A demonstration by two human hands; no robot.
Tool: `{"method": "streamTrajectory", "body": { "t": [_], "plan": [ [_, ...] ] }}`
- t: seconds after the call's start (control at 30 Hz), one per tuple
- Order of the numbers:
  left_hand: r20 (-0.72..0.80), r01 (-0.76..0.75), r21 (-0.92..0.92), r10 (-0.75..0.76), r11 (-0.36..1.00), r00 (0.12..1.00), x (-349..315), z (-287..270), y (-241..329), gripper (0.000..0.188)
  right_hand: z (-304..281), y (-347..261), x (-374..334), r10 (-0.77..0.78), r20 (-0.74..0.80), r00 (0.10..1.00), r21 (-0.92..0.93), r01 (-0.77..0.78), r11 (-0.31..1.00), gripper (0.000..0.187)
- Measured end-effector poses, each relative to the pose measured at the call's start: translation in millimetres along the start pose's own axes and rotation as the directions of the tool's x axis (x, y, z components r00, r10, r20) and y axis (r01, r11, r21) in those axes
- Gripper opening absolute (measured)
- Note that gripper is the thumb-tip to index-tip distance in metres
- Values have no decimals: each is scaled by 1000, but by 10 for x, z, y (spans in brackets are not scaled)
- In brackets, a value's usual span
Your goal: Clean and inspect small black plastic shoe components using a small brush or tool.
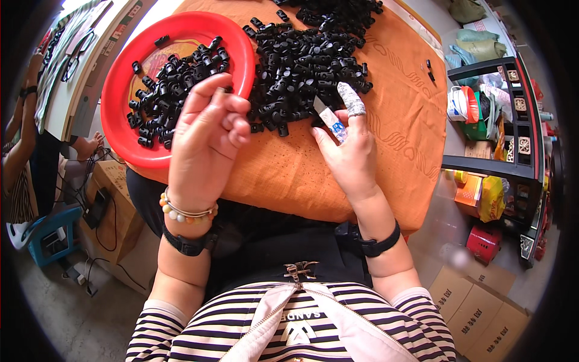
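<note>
My left hand [208,136] is raised over the right rim of a red plastic tray [116,123], thumb and forefinger pinched together. A dark sliver of a small black plastic piece shows at their tips; the rest is hidden. My right hand [350,151] grips a small knife [330,122], its short blade pointing up and left, its handle white and blue. A grey-white cover wraps the right forefinger. Black barrel-shaped pieces like cord locks [175,84] lie in the tray. A large heap of the same pieces [301,69] sits between and beyond my hands.
An orange cloth [398,139] covers the table, with a few stray black pieces [430,71] at its right. Right of it stands a black shelf frame [488,163] with bags; cardboard boxes [482,314] lie below. At far left are another person's arm [24,139] and a blue stool [54,238].
</note>
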State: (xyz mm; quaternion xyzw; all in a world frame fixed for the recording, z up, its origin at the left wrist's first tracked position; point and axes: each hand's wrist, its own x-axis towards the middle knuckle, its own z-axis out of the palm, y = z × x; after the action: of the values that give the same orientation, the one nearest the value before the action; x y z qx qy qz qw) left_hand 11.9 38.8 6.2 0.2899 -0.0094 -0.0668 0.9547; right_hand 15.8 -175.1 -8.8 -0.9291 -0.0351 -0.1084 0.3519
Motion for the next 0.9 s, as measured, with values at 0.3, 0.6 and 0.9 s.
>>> {"method": "streamTrajectory", "body": {
  "t": [0.3, 0.6, 0.9],
  "plan": [
    [-15, 282, 173, -284, 944, 959, -44, 182, -196, 20, -168, -172, -103, 27, 184, 982, 649, -143, 747, 39],
    [-33, 390, 204, -392, 898, 919, -67, 226, -267, 17, -319, -332, -126, -23, 252, 968, 712, -169, 682, 37],
    [39, 345, 333, -378, 878, 925, -70, 232, -315, 17, -248, -417, -145, -100, 232, 968, 778, -122, 616, 50]
  ]
}}
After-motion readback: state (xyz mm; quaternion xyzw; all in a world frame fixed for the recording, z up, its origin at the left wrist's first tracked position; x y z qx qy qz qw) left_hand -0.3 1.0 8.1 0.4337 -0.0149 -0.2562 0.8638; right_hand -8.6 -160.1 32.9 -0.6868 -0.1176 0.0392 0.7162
